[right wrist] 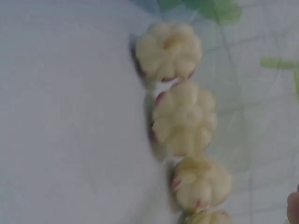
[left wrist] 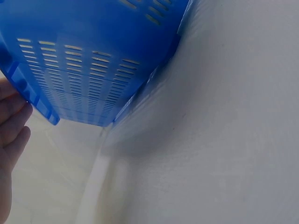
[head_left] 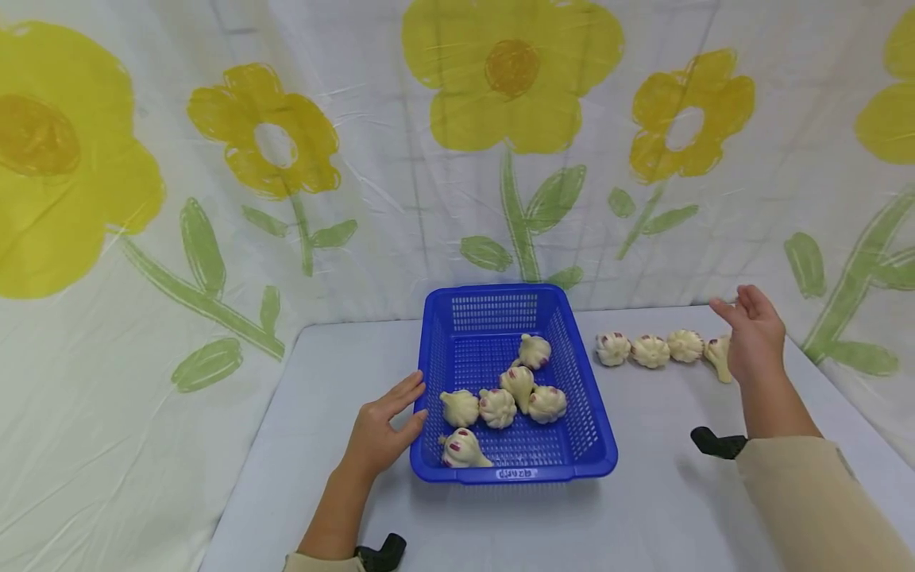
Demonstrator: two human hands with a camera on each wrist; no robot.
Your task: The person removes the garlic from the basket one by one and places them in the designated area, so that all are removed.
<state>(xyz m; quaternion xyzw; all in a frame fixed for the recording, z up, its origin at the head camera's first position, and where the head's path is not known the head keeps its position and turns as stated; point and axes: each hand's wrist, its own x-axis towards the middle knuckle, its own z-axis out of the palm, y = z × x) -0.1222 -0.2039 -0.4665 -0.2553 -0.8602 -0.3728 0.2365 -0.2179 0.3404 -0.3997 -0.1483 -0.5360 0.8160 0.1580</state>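
Note:
A blue plastic basket (head_left: 516, 475) with slotted walls holds several pale garlic bulbs (head_left: 497, 408) with purple marks. My left hand (head_left: 379, 433) lies along the basket's left rim, fingers extended and holding nothing; in the left wrist view its fingertips meet the rim. To the right of the basket, several more garlic bulbs (head_left: 650, 351) stand in a row near the table's back edge. Beside the rightmost garlic bulb (head_left: 718, 359) is my right hand (head_left: 756, 338), partly covering it, with loosely bent fingers and no bulb visible in them. Bulbs in the right wrist view (right wrist: 184, 119) look blurred.
The white table (head_left: 665, 508) runs up to a hanging cloth (head_left: 379, 238) printed with yellow flowers. A dark wrist mount (head_left: 717, 443) juts from the right sleeve, and another dark mount (head_left: 382, 554) from the left.

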